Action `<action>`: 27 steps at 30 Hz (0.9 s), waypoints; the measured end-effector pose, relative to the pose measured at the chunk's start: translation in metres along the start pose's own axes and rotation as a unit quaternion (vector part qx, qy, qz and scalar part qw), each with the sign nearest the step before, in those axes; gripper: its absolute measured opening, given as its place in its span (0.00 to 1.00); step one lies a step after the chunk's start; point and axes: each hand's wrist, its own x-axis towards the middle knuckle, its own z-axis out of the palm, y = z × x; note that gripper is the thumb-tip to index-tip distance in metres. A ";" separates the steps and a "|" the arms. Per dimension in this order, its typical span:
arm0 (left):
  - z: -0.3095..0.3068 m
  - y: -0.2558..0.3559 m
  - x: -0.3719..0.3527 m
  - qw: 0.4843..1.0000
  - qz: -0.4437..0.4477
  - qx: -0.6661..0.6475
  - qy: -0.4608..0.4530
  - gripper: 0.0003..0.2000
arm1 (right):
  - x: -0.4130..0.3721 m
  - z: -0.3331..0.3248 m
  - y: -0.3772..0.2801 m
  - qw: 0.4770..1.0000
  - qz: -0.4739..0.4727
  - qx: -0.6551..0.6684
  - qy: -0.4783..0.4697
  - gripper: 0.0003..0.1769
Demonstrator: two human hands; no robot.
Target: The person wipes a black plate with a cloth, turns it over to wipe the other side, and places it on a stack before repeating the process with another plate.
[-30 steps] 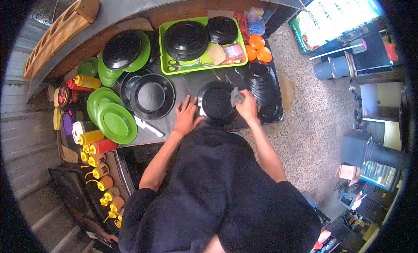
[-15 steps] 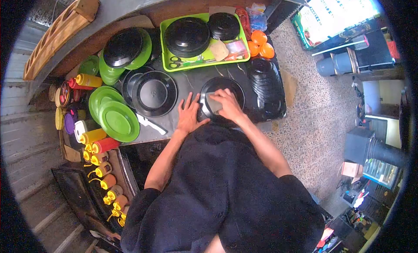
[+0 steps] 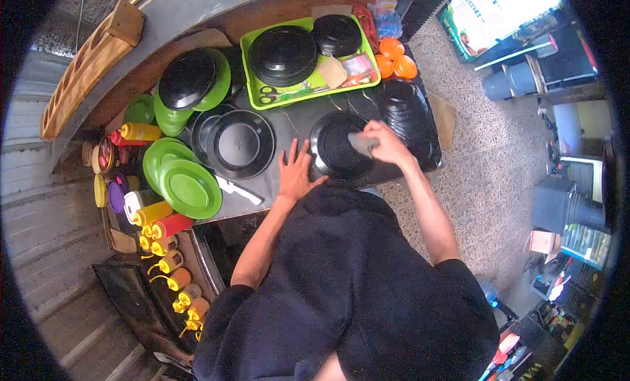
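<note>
A black plate (image 3: 338, 151) lies on the dark tabletop in front of me. My left hand (image 3: 297, 174) rests flat at its left edge, fingers spread and thumb near the rim. Over the plate's right side, my right hand (image 3: 387, 145) is closed on a flat grey cloth (image 3: 360, 143), slightly blurred, whose exact material I cannot make out. Left of my left hand sits another black plate (image 3: 241, 143), partly over a second one. A white-handled knife (image 3: 239, 191) lies below it, beside green plates (image 3: 190, 189).
A lime-green tray (image 3: 315, 98) at the back holds stacked black plates, scissors and packets. Black dishes (image 3: 408, 115) stand stacked at the right, near orange cups (image 3: 392, 48). Sauce bottles (image 3: 151, 212) line the left. The table's right edge borders a pebbled floor (image 3: 472, 151).
My right hand has moved right across the plate with the grey cloth, from its left part to its right side. My left hand stays at the plate's left edge. The whole view has shifted slightly.
</note>
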 end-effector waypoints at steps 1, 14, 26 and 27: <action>0.001 0.000 0.000 1.000 0.003 -0.001 -0.001 0.39 | 0.008 -0.003 -0.003 0.999 0.012 -0.018 0.036 0.31; 0.007 -0.001 0.003 0.999 0.030 0.038 0.026 0.39 | -0.034 0.039 -0.023 0.997 0.021 -0.065 0.045 0.35; 0.003 0.001 0.006 1.000 0.016 0.004 0.026 0.42 | 0.015 0.084 -0.053 0.998 -0.031 0.015 0.052 0.27; 0.002 0.001 0.006 1.000 0.012 0.005 0.015 0.44 | 0.020 0.088 -0.054 0.997 0.001 0.021 0.080 0.26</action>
